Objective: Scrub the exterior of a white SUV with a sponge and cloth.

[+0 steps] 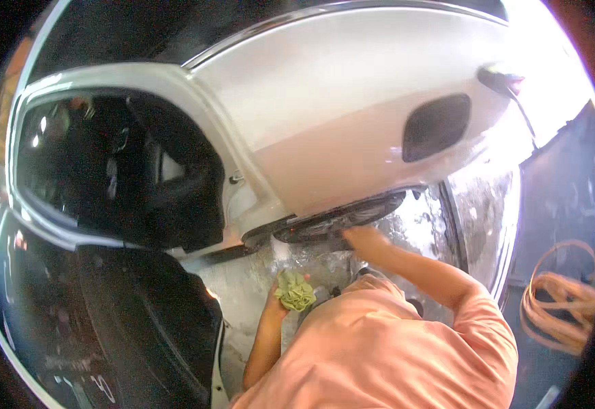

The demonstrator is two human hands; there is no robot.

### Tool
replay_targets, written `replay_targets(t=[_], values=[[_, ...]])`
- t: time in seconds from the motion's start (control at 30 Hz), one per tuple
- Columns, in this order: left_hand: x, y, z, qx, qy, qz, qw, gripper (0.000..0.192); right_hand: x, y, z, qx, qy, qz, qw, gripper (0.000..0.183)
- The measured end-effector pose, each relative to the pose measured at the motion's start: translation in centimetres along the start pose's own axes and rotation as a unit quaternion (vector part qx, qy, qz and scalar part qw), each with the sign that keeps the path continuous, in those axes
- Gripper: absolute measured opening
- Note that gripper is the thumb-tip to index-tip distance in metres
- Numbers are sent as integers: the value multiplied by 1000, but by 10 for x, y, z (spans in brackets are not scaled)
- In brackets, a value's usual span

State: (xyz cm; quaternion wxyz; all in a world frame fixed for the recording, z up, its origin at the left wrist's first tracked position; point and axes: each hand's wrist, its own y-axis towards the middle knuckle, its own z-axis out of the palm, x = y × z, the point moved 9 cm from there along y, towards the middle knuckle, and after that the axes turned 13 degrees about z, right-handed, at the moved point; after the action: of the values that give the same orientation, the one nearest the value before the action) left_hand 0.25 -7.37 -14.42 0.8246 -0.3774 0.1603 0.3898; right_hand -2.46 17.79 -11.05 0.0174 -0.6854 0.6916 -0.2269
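Observation:
A crumpled yellow-green cloth (296, 292) is bunched in my left hand (276, 303), low in front of my body. My right hand (368, 242) reaches out to the lower edge of the rear wheel (346, 219) of a light-coloured car (323, 117). It is blurred, and whether its fingers hold anything does not show. The wheel sits under the arch of the rear fender, seen steeply from above.
An open car door (144, 317) with dark trim stands at the left, beside the dark cabin opening (118, 168). The concrete floor (246, 291) looks wet. A dark strip (453, 225) crosses it. Coiled orange hose (563, 307) lies at the right.

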Motion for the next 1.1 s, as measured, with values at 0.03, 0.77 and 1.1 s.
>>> replay_targets(t=[0.03, 0.77, 1.1], values=[[-8, 11, -1, 9, 11, -12, 1000, 50, -26, -19, 2, -12, 25, 72, 997, 41], [-108, 141, 109, 115, 905, 176, 370, 80, 161, -506, 484, 1, 467, 744, 477, 61], [-127, 140, 129, 150, 896, 216, 358, 68, 90, -512, 447, -83, 477, 734, 476, 67]])
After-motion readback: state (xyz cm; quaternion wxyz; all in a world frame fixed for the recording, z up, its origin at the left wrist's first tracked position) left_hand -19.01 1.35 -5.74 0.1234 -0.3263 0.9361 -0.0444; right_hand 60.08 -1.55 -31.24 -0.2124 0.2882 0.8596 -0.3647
